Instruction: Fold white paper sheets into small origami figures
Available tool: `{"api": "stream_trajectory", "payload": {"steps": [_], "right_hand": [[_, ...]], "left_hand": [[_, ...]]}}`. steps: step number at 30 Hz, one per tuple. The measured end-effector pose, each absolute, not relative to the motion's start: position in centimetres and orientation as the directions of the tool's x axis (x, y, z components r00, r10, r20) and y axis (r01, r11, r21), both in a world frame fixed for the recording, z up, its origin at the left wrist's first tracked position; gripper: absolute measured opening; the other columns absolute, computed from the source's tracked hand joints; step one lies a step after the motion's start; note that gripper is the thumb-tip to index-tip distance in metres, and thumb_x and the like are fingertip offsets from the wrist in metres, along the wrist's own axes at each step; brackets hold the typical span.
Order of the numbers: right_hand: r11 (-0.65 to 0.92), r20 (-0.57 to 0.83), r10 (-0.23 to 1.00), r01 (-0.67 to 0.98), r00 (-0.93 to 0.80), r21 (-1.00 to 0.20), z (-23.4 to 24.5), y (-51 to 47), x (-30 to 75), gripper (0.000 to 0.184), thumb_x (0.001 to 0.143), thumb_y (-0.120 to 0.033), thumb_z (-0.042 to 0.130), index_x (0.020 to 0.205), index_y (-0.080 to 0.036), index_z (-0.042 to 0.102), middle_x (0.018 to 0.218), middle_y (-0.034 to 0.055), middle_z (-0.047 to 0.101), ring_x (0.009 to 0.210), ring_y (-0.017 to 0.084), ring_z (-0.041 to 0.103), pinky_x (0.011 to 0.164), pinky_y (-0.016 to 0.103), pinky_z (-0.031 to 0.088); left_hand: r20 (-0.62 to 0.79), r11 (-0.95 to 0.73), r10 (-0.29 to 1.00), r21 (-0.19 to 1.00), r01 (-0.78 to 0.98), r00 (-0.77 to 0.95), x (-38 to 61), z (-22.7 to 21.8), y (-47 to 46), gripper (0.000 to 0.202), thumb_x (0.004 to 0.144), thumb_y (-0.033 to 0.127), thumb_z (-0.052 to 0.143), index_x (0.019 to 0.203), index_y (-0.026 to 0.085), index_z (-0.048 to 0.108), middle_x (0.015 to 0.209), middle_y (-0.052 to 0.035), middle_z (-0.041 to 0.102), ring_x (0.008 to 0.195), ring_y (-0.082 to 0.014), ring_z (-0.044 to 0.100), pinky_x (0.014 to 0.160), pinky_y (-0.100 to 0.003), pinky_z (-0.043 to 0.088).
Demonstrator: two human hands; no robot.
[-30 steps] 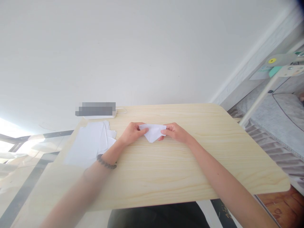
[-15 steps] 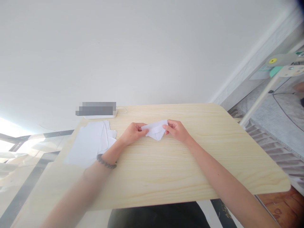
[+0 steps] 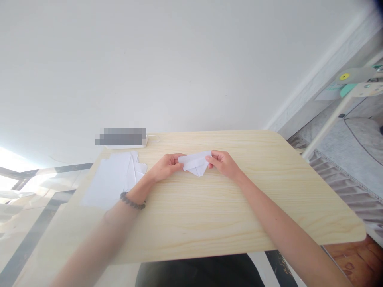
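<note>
A small folded piece of white paper (image 3: 195,162) is held between my two hands above the middle of the table. It has a straight upper edge, crease lines, and a point hanging toward me. My left hand (image 3: 168,166) pinches its left end between thumb and fingers. At the right end, the thumb and fingers of my right hand (image 3: 223,162) are closed on the upper corner. A dark beaded bracelet (image 3: 132,202) circles my left wrist.
Several white paper sheets (image 3: 107,179) lie at the table's left, partly under my left forearm. Behind them sits a white-based object (image 3: 128,146), blurred out on top, with a cable. The pale wooden table (image 3: 209,215) meets a wall (image 3: 191,71). A metal frame (image 3: 326,119) stands right.
My left thumb has slid slightly left toward the paper's edge, so more of its left end shows. The paper lies a little flatter; my right hand has barely moved.
</note>
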State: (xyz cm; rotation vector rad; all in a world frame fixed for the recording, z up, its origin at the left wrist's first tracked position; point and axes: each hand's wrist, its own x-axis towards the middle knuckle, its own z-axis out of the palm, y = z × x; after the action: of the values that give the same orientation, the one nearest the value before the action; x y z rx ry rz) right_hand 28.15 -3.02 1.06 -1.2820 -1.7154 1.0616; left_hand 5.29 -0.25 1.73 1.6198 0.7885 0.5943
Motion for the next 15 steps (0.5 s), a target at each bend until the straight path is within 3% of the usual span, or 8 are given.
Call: {"api": "stream_trajectory", "payload": {"steps": [6,15], "right_hand": [[0.134,0.036,0.968,0.391,-0.247,-0.910,1.08,-3.41,27.80,0.029,0.074,-0.043,0.050,0.077,-0.014,0.058,0.065,0.0029,0.061,0.061,0.014,0.057,0.051,0.021,0.038],[0.114,0.017,0.966,0.365,-0.258,-0.924,1.18,-3.35,27.77,0.032,0.077,-0.042,0.047,0.083,-0.013,0.060,0.062,0.0030,0.061,0.058,0.013,0.056,0.052,0.022,0.040]], "left_hand": [[-0.039,-0.094,0.848,0.971,0.222,0.528,5.80,1.03,-0.23,0.047,0.068,0.038,0.062,0.106,0.013,0.053,0.087,-0.0068,0.063,0.076,-0.0161,0.057,0.066,-0.026,0.045],[-0.013,-0.052,0.813,0.994,0.095,0.582,5.67,0.76,-0.06,0.041,0.076,0.039,0.054,0.106,0.012,0.053,0.091,-0.0088,0.062,0.081,-0.0171,0.058,0.076,-0.030,0.044]]}}
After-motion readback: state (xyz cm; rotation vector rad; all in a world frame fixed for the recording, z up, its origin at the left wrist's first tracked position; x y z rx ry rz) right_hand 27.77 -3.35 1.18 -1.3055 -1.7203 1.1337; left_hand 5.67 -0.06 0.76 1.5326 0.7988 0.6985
